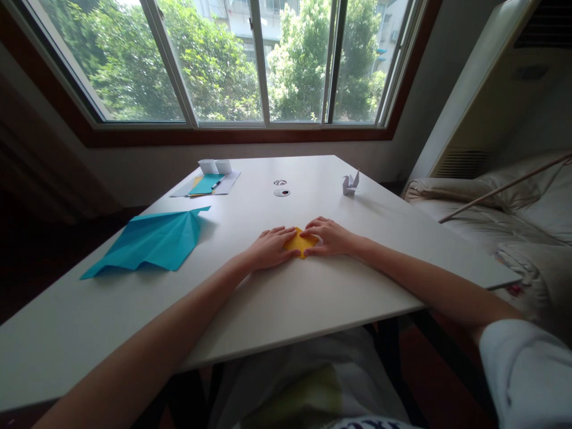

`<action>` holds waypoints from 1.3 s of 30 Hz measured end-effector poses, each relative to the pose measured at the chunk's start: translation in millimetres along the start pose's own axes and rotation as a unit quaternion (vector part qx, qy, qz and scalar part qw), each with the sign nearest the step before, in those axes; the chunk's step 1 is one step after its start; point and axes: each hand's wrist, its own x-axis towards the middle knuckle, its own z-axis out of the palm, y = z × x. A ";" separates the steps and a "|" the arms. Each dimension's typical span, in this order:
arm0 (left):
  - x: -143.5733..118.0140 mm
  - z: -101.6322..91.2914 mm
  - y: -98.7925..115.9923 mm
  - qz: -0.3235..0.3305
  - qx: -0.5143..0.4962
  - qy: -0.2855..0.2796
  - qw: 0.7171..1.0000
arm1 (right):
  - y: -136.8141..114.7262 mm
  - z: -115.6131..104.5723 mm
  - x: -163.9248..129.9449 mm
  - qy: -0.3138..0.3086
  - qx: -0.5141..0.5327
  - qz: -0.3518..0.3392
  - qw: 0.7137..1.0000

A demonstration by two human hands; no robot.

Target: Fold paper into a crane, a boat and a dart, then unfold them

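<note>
A small folded piece of yellow paper (300, 241) lies on the white table in front of me, partly covered by my fingers. My left hand (273, 245) rests low over its left side, fingers and thumb pressing it against the tabletop. On the opposite side, my right hand (328, 237) is curled, with thumb and fingertips gripping the paper's right edge. The underside of the paper and the finer folds are hidden or too small to make out.
A large creased sheet of turquoise paper (149, 241) spreads over the table's left side. A white origami crane (351, 183) stands at the back right. Farther back left are flat paper sheets (206, 184), a pen (217, 182) and two small white containers (214, 166). Round fittings (282, 192) sit mid-table.
</note>
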 end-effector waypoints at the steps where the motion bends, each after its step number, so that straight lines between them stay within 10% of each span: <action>1: -0.2 -0.1 0.7 -0.002 -0.002 -0.005 1.000 | -0.6 -0.4 0.0 -0.001 0.000 0.000 1.000; 18: -7.7 -20.0 -11.5 0.111 -0.061 0.013 0.992 | 5.8 -7.1 -5.7 -0.074 0.056 -0.046 0.995; 39: -0.7 -13.4 -7.3 0.089 -0.018 0.047 0.995 | 8.8 1.1 5.4 -0.029 0.092 0.034 0.995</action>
